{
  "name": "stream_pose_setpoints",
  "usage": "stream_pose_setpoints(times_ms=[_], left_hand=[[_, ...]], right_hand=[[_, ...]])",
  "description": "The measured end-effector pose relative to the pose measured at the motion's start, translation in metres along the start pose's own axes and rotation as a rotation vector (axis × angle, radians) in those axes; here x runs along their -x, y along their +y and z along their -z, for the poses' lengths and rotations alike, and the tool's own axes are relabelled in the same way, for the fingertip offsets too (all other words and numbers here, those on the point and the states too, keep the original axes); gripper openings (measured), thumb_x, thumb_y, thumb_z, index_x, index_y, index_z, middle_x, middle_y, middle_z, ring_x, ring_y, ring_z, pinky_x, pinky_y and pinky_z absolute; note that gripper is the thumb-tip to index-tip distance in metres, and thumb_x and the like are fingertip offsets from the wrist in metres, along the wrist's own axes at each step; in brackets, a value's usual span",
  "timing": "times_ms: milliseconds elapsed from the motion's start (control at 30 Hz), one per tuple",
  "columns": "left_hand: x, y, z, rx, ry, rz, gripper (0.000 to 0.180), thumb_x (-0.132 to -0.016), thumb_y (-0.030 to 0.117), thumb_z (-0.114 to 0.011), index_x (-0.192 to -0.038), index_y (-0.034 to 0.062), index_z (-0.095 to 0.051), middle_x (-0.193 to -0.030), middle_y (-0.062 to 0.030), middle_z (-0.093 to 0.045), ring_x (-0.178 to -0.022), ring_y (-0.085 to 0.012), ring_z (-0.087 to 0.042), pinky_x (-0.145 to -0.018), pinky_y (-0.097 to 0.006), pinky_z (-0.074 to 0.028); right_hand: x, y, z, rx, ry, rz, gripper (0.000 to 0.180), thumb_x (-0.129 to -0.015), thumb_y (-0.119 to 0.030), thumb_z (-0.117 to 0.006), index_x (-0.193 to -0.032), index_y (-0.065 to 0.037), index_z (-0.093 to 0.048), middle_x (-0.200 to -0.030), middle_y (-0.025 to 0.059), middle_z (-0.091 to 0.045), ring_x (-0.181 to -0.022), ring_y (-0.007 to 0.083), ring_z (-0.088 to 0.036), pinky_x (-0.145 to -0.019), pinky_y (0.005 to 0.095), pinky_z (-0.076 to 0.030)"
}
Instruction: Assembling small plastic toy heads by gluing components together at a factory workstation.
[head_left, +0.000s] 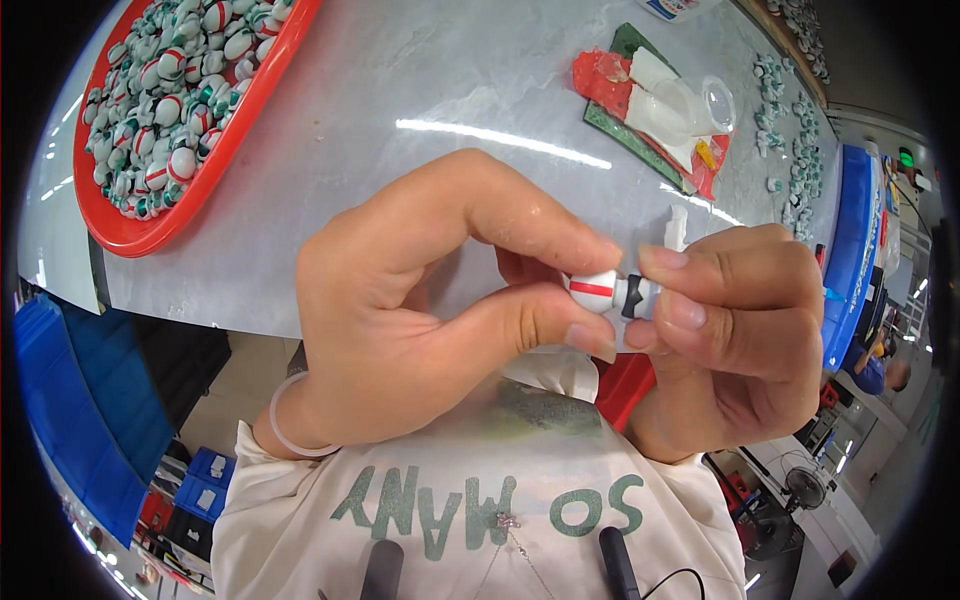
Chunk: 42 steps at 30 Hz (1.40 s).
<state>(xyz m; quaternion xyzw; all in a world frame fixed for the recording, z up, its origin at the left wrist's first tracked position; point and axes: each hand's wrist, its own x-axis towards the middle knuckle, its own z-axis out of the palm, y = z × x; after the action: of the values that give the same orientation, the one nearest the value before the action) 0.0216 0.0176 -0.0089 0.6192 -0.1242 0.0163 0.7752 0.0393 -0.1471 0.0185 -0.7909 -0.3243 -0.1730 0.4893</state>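
Note:
Above the near edge of the table, a small white figurine is held between my two hands. Its round end has a red stripe, and its narrower part carries a black zigzag band. My left hand pinches the round end between thumb and forefinger. At the other end, the fingertips of my right hand close on the banded part, hiding its tip. The two parts touch or nearly touch; I cannot tell whether they are joined.
A red tub full of similar white, red and green figurines stands at the far left. To the right, a green board bears red and white scraps and a clear cup. Several small green-and-white pieces lie along the table's right side.

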Motion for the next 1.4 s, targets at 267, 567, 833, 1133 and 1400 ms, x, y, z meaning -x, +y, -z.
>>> stream_pose_setpoints(times_ms=[267,567,833,1133,1400], left_hand=[[0.003,-0.004,0.002,-0.097,0.028,-0.121,0.029,-0.056,0.002,-0.080,-0.080,-0.0012,-0.062,-0.074,-0.0122,-0.062,-0.064,-0.0143,-0.056,-0.053,-0.022,-0.042],[0.002,0.003,0.000,-0.152,0.035,-0.050,0.019,-0.058,-0.003,-0.076,-0.072,-0.0007,-0.064,-0.070,-0.0128,-0.063,-0.057,-0.0145,-0.054,-0.049,-0.022,-0.039],[0.002,0.002,-0.001,-0.135,0.043,-0.068,0.016,-0.061,-0.004,-0.074,-0.072,-0.0010,-0.063,-0.067,-0.0126,-0.062,-0.056,-0.0147,-0.055,-0.050,-0.023,-0.040],[0.001,-0.002,0.001,-0.168,-0.025,-0.147,0.026,-0.067,0.007,-0.074,-0.087,-0.0050,-0.061,-0.081,-0.0146,-0.064,-0.070,-0.0169,-0.060,-0.058,-0.025,-0.044],[-0.002,0.005,-0.006,-0.120,-0.093,0.003,0.043,-0.069,0.027,-0.072,-0.093,-0.0059,-0.062,-0.080,-0.0130,-0.065,-0.071,-0.0193,-0.061,-0.063,-0.026,-0.045]], right_hand=[[0.003,0.005,0.002,-0.099,-0.049,-0.051,0.015,-0.068,0.002,-0.067,-0.075,-0.004,-0.056,-0.074,0.0149,-0.060,-0.055,0.0126,-0.047,-0.050,0.0221,-0.035],[0.005,0.000,0.004,-0.086,-0.092,-0.116,0.014,-0.071,0.002,-0.066,-0.074,-0.006,-0.055,-0.073,0.0126,-0.060,-0.054,0.0114,-0.046,-0.047,0.0219,-0.034],[0.008,-0.001,0.000,-0.103,-0.083,-0.152,0.016,-0.070,0.001,-0.067,-0.072,-0.007,-0.054,-0.071,0.0116,-0.059,-0.053,0.0110,-0.046,-0.048,0.0220,-0.034],[0.010,0.006,-0.003,-0.135,-0.004,-0.067,0.023,-0.063,-0.007,-0.075,-0.072,-0.005,-0.054,-0.075,0.0124,-0.058,-0.058,0.0141,-0.048,-0.052,0.0232,-0.036],[0.018,0.015,0.005,-0.189,0.019,-0.190,0.046,-0.056,-0.033,-0.081,-0.070,-0.005,-0.047,-0.069,0.0063,-0.051,-0.058,0.0120,-0.043,-0.052,0.0228,-0.030]])
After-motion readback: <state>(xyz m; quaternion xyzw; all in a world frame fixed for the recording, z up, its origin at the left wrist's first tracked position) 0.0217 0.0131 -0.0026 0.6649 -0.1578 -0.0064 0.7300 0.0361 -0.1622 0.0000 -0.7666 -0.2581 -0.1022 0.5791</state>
